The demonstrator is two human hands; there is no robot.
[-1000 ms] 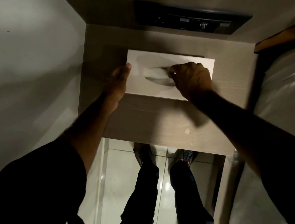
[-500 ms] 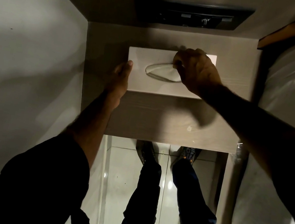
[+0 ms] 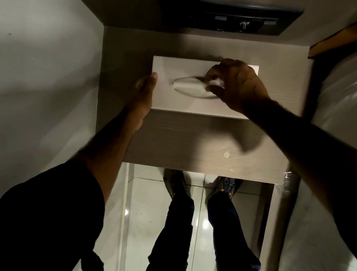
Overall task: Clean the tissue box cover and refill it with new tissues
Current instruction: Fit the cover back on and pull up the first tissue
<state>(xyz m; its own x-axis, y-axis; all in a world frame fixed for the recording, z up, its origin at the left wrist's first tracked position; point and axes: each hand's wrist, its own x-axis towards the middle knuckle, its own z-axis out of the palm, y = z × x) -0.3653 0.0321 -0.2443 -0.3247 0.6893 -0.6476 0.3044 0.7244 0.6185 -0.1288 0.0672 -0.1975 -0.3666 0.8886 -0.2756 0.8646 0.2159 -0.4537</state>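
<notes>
A white rectangular tissue box cover (image 3: 173, 101) lies flat on a small wooden bedside table (image 3: 194, 147). Its oval slot shows white tissue (image 3: 192, 87) inside. My left hand (image 3: 144, 91) presses flat against the cover's left end, fingers straight. My right hand (image 3: 235, 83) hovers over the slot's right end, thumb and fingers pinching a bit of the white tissue there. The hand hides the cover's right part.
A dark switch panel (image 3: 227, 18) is set in the wall behind the table. A pale wall (image 3: 31, 63) closes the left side. A bed with white sheets (image 3: 355, 105) stands at the right. My legs and shoes (image 3: 199, 186) are on glossy floor tiles below.
My right hand has shifted from reaching into the slot to pinching tissue at its right end. The left hand stays against the cover's left end. The view has tilted slightly.
</notes>
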